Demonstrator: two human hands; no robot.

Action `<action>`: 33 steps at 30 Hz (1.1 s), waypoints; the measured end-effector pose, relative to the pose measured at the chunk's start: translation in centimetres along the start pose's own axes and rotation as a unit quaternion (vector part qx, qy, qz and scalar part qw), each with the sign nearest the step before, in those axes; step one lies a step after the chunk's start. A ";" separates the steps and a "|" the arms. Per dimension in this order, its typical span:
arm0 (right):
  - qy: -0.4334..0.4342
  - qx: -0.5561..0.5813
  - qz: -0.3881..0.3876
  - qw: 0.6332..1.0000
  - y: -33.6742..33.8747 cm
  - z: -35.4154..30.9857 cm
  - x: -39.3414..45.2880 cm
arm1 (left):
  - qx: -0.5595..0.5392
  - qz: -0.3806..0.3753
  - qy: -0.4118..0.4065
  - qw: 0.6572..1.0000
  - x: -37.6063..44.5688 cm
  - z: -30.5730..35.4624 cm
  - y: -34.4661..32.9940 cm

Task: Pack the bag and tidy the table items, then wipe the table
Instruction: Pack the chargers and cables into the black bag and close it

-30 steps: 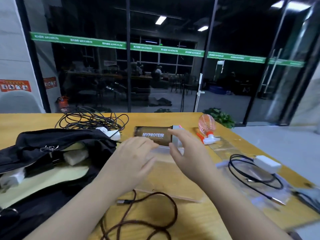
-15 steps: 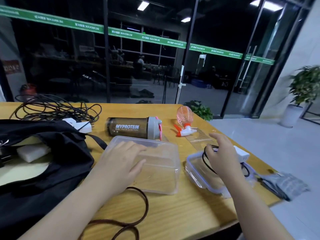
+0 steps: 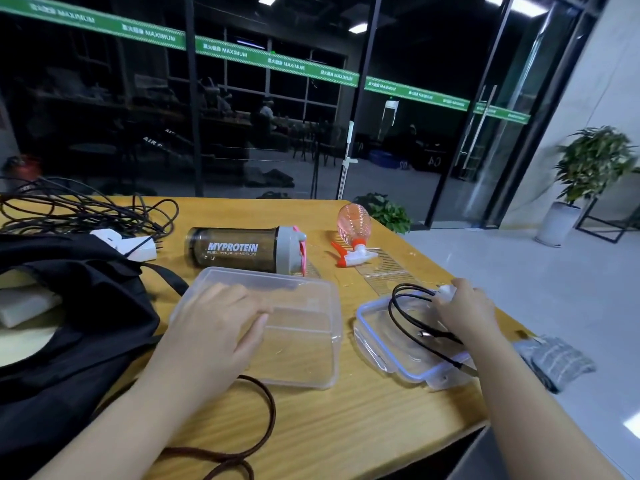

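A clear plastic box (image 3: 304, 327) lies on the wooden table (image 3: 346, 424), and my left hand (image 3: 211, 330) rests on its left part with relaxed fingers. To its right is a clear lid (image 3: 388, 344) with a blue seal. Over that lid my right hand (image 3: 465, 311) grips a white charger (image 3: 446, 291) with its coiled black cable (image 3: 405, 306). An open black bag (image 3: 86, 327) sits at the left with a white block inside. A dark shaker bottle (image 3: 239, 249) lies on its side behind the box.
A pink spray bottle (image 3: 353, 230) and a clear comb (image 3: 388, 268) lie at the back right. A tangle of black cable (image 3: 79, 213) and a white plug (image 3: 135, 245) sit behind the bag. A brown cord (image 3: 263, 403) loops near me. A grey cloth (image 3: 554, 358) lies at the table's right edge.
My right hand left the clear box, reached right and took hold of the white charger with its cable over the lid. My left hand stayed on the box. The view turned right.
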State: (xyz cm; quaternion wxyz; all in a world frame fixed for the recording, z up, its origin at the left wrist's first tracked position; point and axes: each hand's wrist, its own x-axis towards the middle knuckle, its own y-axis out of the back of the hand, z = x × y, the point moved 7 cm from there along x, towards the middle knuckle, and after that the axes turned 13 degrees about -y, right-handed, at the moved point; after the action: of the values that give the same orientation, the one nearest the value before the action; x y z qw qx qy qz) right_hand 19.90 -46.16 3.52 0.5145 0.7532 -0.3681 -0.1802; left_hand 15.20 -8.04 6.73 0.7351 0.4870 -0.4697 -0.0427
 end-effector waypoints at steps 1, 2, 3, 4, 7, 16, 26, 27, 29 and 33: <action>0.005 0.007 0.004 1.000 0.0 0.0 -0.1 | -0.001 0.002 0.003 1.000 -0.1 -0.1 0.0; 0.013 0.019 0.013 1.000 0.1 0.0 -0.4 | -0.002 0.003 0.005 1.000 -0.2 -0.1 0.0; 0.022 0.034 0.027 0.999 0.3 -0.1 -0.7 | -0.002 0.001 0.006 1.000 -0.2 -0.1 0.1; 0.034 0.048 0.044 0.997 0.5 -0.4 -1.1 | -0.004 -0.002 0.005 1.000 -0.2 0.0 0.1; 0.075 0.086 0.073 0.991 1.5 -1.7 -2.3 | -0.007 -0.017 0.002 1.000 -0.3 0.1 0.3; 0.210 0.197 0.052 0.956 4.4 -9.0 -9.3 | -0.021 -0.043 -0.003 0.999 -1.4 -0.2 2.0; 0.416 0.292 -0.089 0.856 4.4 -18.4 -24.3 | 0.053 0.037 0.118 0.991 -6.5 -4.0 8.3; 0.425 0.289 -0.115 0.850 4.1 -19.2 -25.5 | 0.068 0.041 0.138 0.987 -7.4 -4.5 9.0; 0.440 0.282 -0.164 0.837 3.4 -20.8 -27.6 | 0.095 0.034 0.178 0.979 -9.1 -5.4 10.1; 0.478 0.256 -0.218 0.811 1.3 -24.2 -31.5 | 0.115 0.042 0.249 0.961 -12.3 -6.6 11.9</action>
State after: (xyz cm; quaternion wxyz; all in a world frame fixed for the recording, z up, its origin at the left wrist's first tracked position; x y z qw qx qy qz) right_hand 14.22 -7.61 11.11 0.3615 0.9091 0.0657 0.1961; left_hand 8.52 9.02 7.15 0.7690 0.5431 -0.2938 0.1652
